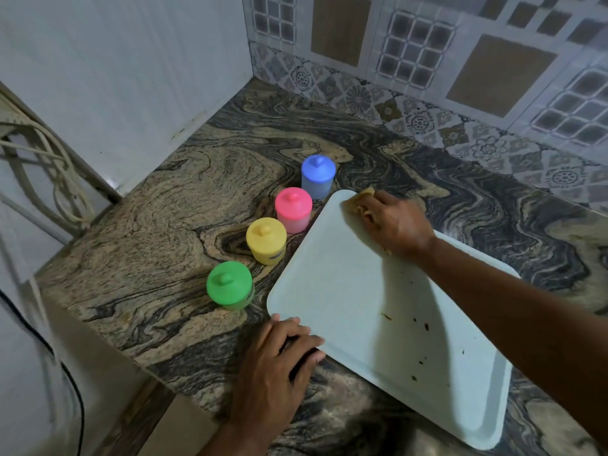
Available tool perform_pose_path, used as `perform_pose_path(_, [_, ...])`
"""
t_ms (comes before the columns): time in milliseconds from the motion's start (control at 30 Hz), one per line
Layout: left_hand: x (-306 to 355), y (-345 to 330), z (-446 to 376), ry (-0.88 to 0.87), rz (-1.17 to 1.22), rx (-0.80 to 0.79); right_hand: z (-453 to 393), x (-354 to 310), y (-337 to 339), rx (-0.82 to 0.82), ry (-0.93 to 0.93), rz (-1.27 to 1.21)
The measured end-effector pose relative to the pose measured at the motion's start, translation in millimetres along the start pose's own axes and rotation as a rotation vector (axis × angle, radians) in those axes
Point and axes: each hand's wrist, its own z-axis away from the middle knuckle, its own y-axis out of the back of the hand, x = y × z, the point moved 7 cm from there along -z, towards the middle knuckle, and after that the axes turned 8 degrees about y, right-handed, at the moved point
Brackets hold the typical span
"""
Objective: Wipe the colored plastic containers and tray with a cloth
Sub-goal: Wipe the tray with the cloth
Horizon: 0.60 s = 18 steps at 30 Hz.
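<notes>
Right now the tray-wiping step looks to be in hand. A pale tray (378,311) lies at an angle on the marbled desk (158,205), filling the lower right of the frame. At its upper corner the right hand (394,222) presses a tan cloth (358,202) against the surface, its grip closed over the cloth. The left hand (283,357) rests on the tray's near left edge, fingers fairly straight, seemingly steadying it. Dark specks (421,343) dot the tray's lower right part, so the next stroke probably needs to sweep down that way. Just beside the tray's left edge, four lidded containers stand in a diagonal row: blue (317,176), pink (293,209), yellow (266,240) and green (229,284).
</notes>
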Motion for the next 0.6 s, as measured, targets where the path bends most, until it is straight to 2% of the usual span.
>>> perform_pose_path(100, [-1, 0, 0, -0.009, 0.002, 0.002, -4, 16, 3, -0.027, -0.018, 0.095])
perform_pose_path(233, [0, 1, -2, -0.017, -0.002, 0.003, 9, 30, 52, 0.171, -0.126, 0.115])
perform_pose_path(367, [12, 8, -3, -0.057, -0.027, 0.000, 47, -16, 98, 0.239, -0.063, -0.012])
perform_pose_path(500, [31, -2, 2, -0.169, -0.023, -0.051, 106, -92, 90, 0.109, 0.047, -0.249])
perform_pose_path(600, [51, -26, 8, -0.266, -0.009, -0.145, 142, -132, 54, -0.020, 0.178, -0.308])
